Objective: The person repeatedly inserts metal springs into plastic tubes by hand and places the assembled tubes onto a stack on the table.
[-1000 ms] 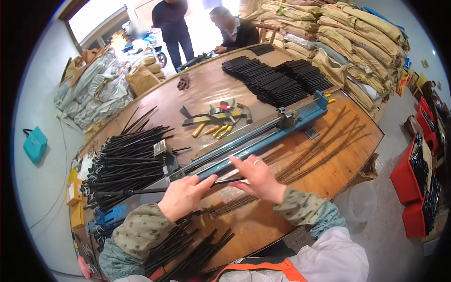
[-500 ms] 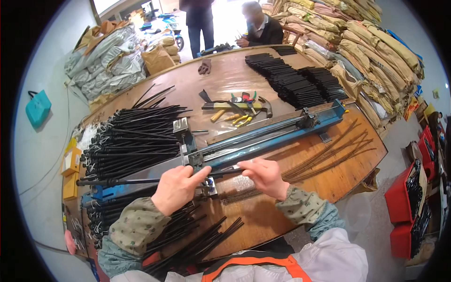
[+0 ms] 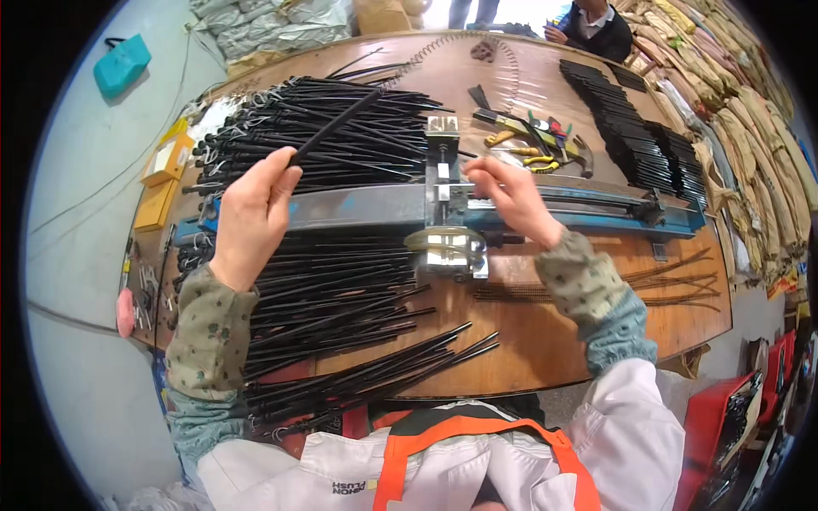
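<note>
My left hand (image 3: 253,213) is closed around the near end of a black tube (image 3: 336,123), raised at a slant above a pile of similar black tubes (image 3: 341,157). From the tube's far end a thin coil spring (image 3: 460,37) arcs over the table and down toward the tools. My right hand (image 3: 515,200) is over the blue metal jig (image 3: 358,204), just right of its upright clamp block (image 3: 442,166). Its fingers are pinched together; whatever is between them, if anything, is hidden. Below the clamp, a yellowish round part (image 3: 447,241) looks blurred.
Behind the jig lie a hammer (image 3: 583,155), yellow-handled pliers (image 3: 538,161) and a dark glove (image 3: 483,52). Stacked black parts (image 3: 622,128) lie at the far right. Long thin springs (image 3: 673,285) and more black tubes (image 3: 409,366) lie nearer. Another person (image 3: 596,30) sits across the table.
My left hand has left the jig and risen leftward with the black tube, a spring now trailing from it. My right hand now hovers beside the clamp. The whole view has shifted.
</note>
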Demonstrator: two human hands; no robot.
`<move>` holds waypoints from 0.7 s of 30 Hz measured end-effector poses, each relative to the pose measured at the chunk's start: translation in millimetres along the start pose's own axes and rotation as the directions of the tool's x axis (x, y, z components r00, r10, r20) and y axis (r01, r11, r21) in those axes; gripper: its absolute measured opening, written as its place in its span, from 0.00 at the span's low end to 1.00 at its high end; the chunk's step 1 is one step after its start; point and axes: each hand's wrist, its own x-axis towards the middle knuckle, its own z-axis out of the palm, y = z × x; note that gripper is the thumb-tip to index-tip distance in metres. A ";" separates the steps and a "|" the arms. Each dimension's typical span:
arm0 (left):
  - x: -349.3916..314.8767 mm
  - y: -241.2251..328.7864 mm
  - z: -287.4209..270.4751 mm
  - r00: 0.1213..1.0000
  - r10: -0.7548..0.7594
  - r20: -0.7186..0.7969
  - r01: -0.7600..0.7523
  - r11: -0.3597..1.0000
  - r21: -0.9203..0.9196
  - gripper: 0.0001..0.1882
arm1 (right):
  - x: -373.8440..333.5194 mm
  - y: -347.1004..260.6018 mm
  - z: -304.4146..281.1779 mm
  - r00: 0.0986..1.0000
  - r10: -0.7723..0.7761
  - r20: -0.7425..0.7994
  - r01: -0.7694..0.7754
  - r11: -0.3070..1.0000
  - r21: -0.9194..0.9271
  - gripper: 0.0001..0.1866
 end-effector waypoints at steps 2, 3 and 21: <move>-13.5 -1.5 -9.5 0.995 -0.095 0.028 0.095 0.995 -0.014 0.13 | 30.4 2.4 21.3 0.989 -0.139 0.057 0.143 0.987 -0.072 0.09; -23.7 -7.9 -11.4 0.996 -0.087 0.003 0.087 0.996 -0.031 0.13 | 37.2 6.6 30.5 0.968 -0.237 0.080 0.246 0.962 -0.122 0.09; -46.4 -75.7 -2.6 0.971 -0.173 0.166 0.132 0.964 0.233 0.12 | 4.2 48.5 -27.6 0.948 -0.292 0.123 0.276 0.572 -0.773 0.06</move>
